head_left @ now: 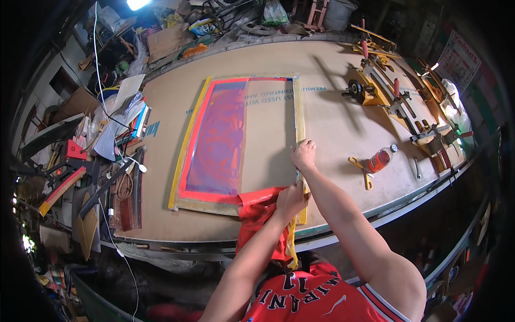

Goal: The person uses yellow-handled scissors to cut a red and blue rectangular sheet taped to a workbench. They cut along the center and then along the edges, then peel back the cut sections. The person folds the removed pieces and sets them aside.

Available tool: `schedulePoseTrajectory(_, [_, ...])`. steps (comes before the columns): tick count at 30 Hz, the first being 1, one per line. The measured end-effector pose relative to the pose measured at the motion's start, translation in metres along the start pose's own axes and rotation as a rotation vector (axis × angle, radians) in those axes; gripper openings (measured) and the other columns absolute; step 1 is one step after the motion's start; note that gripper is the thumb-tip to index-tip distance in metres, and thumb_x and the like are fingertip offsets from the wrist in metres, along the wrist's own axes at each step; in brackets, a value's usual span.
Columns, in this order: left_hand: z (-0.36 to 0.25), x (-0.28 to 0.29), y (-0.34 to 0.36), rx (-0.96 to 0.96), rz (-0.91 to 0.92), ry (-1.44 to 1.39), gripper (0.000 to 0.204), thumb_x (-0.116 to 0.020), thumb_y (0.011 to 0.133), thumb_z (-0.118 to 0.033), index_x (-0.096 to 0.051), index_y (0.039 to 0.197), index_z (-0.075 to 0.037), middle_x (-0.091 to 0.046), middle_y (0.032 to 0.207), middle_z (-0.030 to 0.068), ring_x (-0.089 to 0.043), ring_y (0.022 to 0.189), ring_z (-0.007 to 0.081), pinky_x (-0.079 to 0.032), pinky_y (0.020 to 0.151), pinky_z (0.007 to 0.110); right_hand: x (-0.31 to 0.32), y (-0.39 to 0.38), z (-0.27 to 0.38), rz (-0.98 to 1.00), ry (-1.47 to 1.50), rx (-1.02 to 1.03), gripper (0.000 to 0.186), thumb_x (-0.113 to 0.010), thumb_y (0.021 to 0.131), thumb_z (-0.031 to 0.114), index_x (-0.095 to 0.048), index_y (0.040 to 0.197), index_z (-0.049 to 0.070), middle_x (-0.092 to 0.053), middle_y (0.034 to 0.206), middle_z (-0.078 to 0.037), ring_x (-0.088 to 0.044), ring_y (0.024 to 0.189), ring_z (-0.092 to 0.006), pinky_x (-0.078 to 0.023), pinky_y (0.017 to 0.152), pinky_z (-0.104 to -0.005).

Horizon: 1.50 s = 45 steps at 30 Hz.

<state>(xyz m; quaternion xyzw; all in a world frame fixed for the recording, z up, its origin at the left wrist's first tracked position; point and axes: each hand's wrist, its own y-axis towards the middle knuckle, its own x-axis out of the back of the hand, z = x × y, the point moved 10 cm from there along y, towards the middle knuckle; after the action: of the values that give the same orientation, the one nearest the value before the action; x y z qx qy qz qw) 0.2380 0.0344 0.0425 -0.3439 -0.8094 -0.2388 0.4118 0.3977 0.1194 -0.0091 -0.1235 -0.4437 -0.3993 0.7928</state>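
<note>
A screen-printing frame [308, 121] lies on the board-covered table. Red strips [188, 161] border its left part, where a blue-purple stencil [220, 134] shows on the mesh; the right part looks see-through. At the near right corner, my left hand [292, 199] is closed on the end of a crumpled red sheet [257, 217], which hangs over the table's near edge. Yellow strip material [291, 244] dangles beside it. Farther up the frame's right side, my right hand [303, 155] rests with curled fingers; what they pinch, if anything, is hidden.
Right of the frame lie yellow-handled scissors [362, 172], a bottle with red contents [382, 159] and a wrench [417, 168]. A yellow clamp rig [375, 88] stands at the far right. Papers [119, 121], a coiled cord [124, 185] and tools crowd the left edge.
</note>
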Motion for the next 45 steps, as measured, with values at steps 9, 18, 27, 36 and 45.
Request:
schedulePoseTrajectory(9, [0.029,-0.01,-0.002,0.082,-0.014,0.061,0.025,-0.059,0.095,-0.028,-0.063,0.086,-0.006,-0.066,0.069,0.0187,-0.067,0.066,0.0393,-0.054,0.064,0.053,-0.016,0.03,0.023,0.085,-0.09,0.04,0.048,-0.06,0.088,0.019,-0.047,0.119,-0.015,-0.048,0.119,-0.028,-0.05,0.112,-0.0407,-0.047,0.096,-0.0462])
schedulePoseTrajectory(18, [0.029,0.035,-0.099,-0.057,0.135,-0.023,0.028,-0.056,0.096,-0.034,-0.06,0.089,-0.007,-0.066,0.071,0.0164,-0.067,0.065,0.0376,-0.052,0.057,0.053,-0.04,0.027,0.034,0.081,-0.134,0.057,0.043,-0.056,0.087,0.015,-0.048,0.114,-0.016,-0.048,0.114,-0.027,-0.05,0.107,-0.0386,-0.046,0.094,-0.0441])
schedulePoseTrajectory(27, [0.023,0.055,-0.101,0.046,0.197,0.349,0.032,-0.064,0.09,-0.028,-0.067,0.117,-0.01,-0.06,0.102,0.0165,-0.061,0.097,0.0348,-0.051,0.073,0.048,0.002,-0.035,0.044,0.104,-0.009,0.032,0.066,-0.077,0.075,0.034,-0.049,0.113,-0.013,-0.047,0.116,-0.03,-0.045,0.112,-0.0409,-0.041,0.099,-0.0457])
schedulePoseTrajectory(36, [-0.007,0.014,-0.047,-0.094,-0.017,0.259,0.018,-0.057,0.083,-0.004,-0.06,0.098,0.006,-0.059,0.099,0.0213,-0.063,0.088,0.0353,-0.056,0.073,0.046,-0.002,-0.031,0.021,0.053,-0.032,0.091,0.046,-0.067,0.078,0.019,-0.052,0.11,-0.012,-0.048,0.116,-0.03,-0.05,0.106,-0.0422,-0.044,0.095,-0.0471])
schedulePoseTrajectory(45, [0.01,-0.018,-0.004,0.048,0.145,0.079,0.029,-0.067,0.088,-0.028,-0.061,0.099,-0.002,-0.068,0.081,0.0188,-0.069,0.073,0.0411,-0.056,0.065,0.051,0.01,-0.015,0.025,0.065,-0.082,0.025,0.077,-0.06,0.088,0.023,-0.024,0.149,-0.007,-0.046,0.124,-0.025,-0.05,0.115,-0.0397,-0.045,0.097,-0.0483])
